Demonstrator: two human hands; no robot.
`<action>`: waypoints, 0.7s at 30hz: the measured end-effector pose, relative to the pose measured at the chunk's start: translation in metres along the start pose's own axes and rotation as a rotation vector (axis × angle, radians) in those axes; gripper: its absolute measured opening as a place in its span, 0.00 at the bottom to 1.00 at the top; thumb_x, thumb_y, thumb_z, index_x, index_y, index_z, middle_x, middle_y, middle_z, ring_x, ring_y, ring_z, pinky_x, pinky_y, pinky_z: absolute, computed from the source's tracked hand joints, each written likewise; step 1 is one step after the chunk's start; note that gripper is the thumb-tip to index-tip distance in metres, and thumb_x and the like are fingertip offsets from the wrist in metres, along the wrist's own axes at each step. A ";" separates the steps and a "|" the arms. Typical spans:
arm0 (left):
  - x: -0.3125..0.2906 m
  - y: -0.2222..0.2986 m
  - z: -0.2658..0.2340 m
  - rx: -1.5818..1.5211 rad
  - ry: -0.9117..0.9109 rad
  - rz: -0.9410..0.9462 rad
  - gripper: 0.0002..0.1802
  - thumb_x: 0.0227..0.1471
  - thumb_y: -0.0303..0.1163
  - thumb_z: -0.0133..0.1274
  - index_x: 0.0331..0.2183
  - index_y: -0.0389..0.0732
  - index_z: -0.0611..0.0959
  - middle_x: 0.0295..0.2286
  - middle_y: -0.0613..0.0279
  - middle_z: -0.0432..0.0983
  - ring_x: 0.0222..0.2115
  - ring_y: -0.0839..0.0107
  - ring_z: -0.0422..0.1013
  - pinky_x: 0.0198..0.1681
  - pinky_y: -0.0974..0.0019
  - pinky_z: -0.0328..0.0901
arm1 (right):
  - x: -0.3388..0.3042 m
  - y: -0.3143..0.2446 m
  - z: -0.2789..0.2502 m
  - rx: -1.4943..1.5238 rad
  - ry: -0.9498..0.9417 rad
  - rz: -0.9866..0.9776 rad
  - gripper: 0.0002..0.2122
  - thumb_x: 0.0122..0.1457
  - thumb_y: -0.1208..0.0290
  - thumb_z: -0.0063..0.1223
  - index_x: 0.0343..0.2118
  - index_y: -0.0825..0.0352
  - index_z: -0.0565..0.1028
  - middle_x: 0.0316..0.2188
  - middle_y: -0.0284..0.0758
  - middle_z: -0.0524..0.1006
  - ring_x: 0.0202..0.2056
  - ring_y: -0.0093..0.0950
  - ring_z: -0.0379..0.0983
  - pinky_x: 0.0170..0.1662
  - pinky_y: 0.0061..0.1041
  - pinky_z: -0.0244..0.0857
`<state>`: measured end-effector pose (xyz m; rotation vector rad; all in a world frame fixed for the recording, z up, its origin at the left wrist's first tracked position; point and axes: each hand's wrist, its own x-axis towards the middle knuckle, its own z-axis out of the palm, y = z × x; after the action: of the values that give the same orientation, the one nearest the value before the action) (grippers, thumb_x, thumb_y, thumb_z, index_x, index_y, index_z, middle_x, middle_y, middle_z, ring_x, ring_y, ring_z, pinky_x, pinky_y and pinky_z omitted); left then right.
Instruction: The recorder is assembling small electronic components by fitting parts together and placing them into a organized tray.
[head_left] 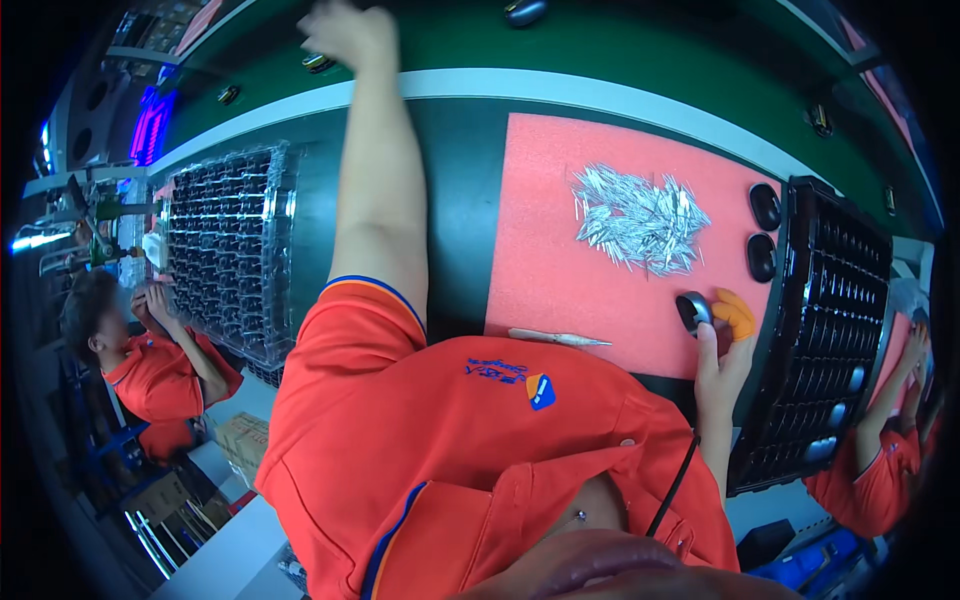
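Observation:
My left hand (350, 35) is stretched far forward over the green conveyor belt (450, 40). Its fingers are smeared by motion, and a small dark part with yellowish edges (318, 63) lies just under it. My right hand (725, 365), with orange finger covers, is closed round a glossy dark rounded shell (692, 312) at the right of a pink foam mat (540, 230). Beyond that hand two similar black shells (765, 207) rest along the mat's right edge. A heap of thin silvery strips (645, 220) covers the mat's middle. Near my chest lies a slim pale pointed tool (560, 337).
A black compartment tray (820, 300) stands right of the mat. To the left are stacked clear trays (225, 250) with dark parts. A dark rounded piece (525, 12) and other small parts sit on the belt. Co-workers in red shirts (165, 380) sit at both sides.

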<state>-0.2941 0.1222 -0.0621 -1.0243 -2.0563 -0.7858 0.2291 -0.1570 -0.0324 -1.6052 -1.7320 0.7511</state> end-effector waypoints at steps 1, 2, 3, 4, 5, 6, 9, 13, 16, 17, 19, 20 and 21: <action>-0.006 -0.014 -0.002 0.014 0.031 -0.050 0.29 0.33 0.36 0.54 0.44 0.48 0.79 0.47 0.55 0.70 0.51 0.50 0.58 0.51 0.39 0.52 | -0.004 0.004 0.001 -0.006 0.017 0.018 0.13 0.54 0.71 0.55 0.41 0.68 0.71 0.47 0.38 0.71 0.41 0.32 0.67 0.47 0.28 0.60; -0.007 -0.031 0.005 0.112 -0.135 -0.197 0.31 0.36 0.36 0.52 0.49 0.53 0.76 0.52 0.53 0.65 0.55 0.48 0.54 0.56 0.38 0.47 | -0.007 0.005 0.001 -0.019 0.004 0.027 0.14 0.54 0.72 0.55 0.43 0.68 0.70 0.45 0.38 0.72 0.39 0.29 0.67 0.46 0.26 0.60; -0.006 -0.044 0.009 0.095 -0.376 -0.291 0.28 0.41 0.35 0.51 0.49 0.50 0.76 0.53 0.52 0.62 0.56 0.50 0.53 0.59 0.42 0.45 | -0.012 0.007 0.001 -0.033 -0.004 0.047 0.14 0.54 0.73 0.55 0.44 0.68 0.70 0.42 0.38 0.73 0.38 0.26 0.68 0.45 0.25 0.60; -0.003 -0.074 0.020 -0.064 -0.552 -0.334 0.28 0.43 0.35 0.49 0.50 0.52 0.75 0.55 0.54 0.60 0.57 0.55 0.55 0.60 0.49 0.48 | -0.013 0.008 0.000 -0.096 -0.007 0.073 0.16 0.54 0.72 0.56 0.45 0.69 0.69 0.40 0.37 0.74 0.37 0.26 0.68 0.45 0.24 0.61; 0.011 -0.131 0.038 0.012 -0.517 -0.155 0.25 0.43 0.33 0.48 0.48 0.50 0.78 0.52 0.52 0.66 0.54 0.59 0.62 0.57 0.58 0.56 | -0.009 0.003 0.000 -0.060 -0.021 0.022 0.17 0.54 0.73 0.56 0.46 0.69 0.69 0.39 0.36 0.74 0.37 0.26 0.69 0.45 0.24 0.61; 0.006 -0.095 0.028 -0.078 -0.596 -0.201 0.21 0.44 0.31 0.48 0.43 0.47 0.81 0.44 0.49 0.74 0.48 0.56 0.69 0.52 0.60 0.63 | -0.008 0.005 0.005 -0.060 0.003 0.041 0.18 0.54 0.73 0.55 0.48 0.69 0.69 0.39 0.36 0.74 0.38 0.26 0.69 0.45 0.24 0.61; 0.010 -0.079 0.015 -0.079 -0.508 -0.151 0.20 0.48 0.40 0.53 0.43 0.43 0.81 0.40 0.50 0.76 0.43 0.58 0.73 0.49 0.61 0.65 | -0.001 0.000 0.000 -0.043 -0.074 0.144 0.19 0.56 0.75 0.52 0.52 0.69 0.68 0.42 0.36 0.74 0.43 0.26 0.70 0.47 0.22 0.61; 0.007 -0.005 -0.008 -0.275 -0.544 -0.094 0.27 0.49 0.46 0.56 0.47 0.40 0.77 0.40 0.54 0.77 0.41 0.61 0.73 0.44 0.62 0.67 | 0.012 -0.013 -0.001 0.298 0.160 0.151 0.15 0.60 0.69 0.49 0.48 0.68 0.72 0.39 0.35 0.76 0.34 0.22 0.69 0.42 0.20 0.63; -0.018 0.086 -0.044 -1.306 -0.687 -0.293 0.23 0.54 0.43 0.51 0.44 0.35 0.76 0.38 0.60 0.76 0.35 0.72 0.72 0.39 0.68 0.64 | 0.023 -0.020 -0.010 0.437 0.153 0.342 0.16 0.63 0.66 0.43 0.49 0.69 0.72 0.39 0.33 0.76 0.37 0.20 0.71 0.41 0.17 0.63; -0.031 0.115 -0.068 -1.530 -0.777 -0.304 0.20 0.56 0.41 0.49 0.43 0.34 0.76 0.36 0.62 0.76 0.33 0.75 0.70 0.37 0.70 0.62 | 0.026 -0.020 -0.011 0.569 0.162 0.458 0.16 0.64 0.66 0.43 0.49 0.68 0.72 0.37 0.32 0.76 0.33 0.18 0.72 0.38 0.16 0.64; -0.058 0.154 -0.115 -1.762 -1.052 -0.403 0.18 0.60 0.36 0.42 0.45 0.34 0.74 0.35 0.62 0.74 0.33 0.76 0.68 0.38 0.73 0.60 | 0.033 -0.021 -0.011 0.627 0.190 0.403 0.16 0.64 0.66 0.43 0.49 0.70 0.71 0.33 0.30 0.76 0.28 0.15 0.71 0.33 0.14 0.64; -0.082 0.181 -0.146 -1.846 -1.269 -0.477 0.19 0.60 0.38 0.41 0.45 0.34 0.75 0.32 0.65 0.72 0.33 0.76 0.66 0.37 0.75 0.59 | 0.035 -0.019 -0.012 0.701 0.214 0.404 0.16 0.63 0.67 0.43 0.50 0.71 0.70 0.34 0.32 0.76 0.29 0.17 0.71 0.34 0.15 0.64; -0.102 0.193 -0.168 -1.880 -1.366 -0.438 0.19 0.60 0.37 0.42 0.46 0.34 0.74 0.31 0.65 0.71 0.34 0.77 0.65 0.37 0.77 0.59 | 0.037 -0.020 -0.013 0.789 0.207 0.386 0.16 0.63 0.67 0.43 0.50 0.72 0.69 0.36 0.33 0.76 0.31 0.18 0.72 0.35 0.17 0.65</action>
<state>-0.0338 0.0496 -0.0072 -2.5301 -1.9395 -3.1999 0.2250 -0.1219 -0.0056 -1.3765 -0.8052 1.2105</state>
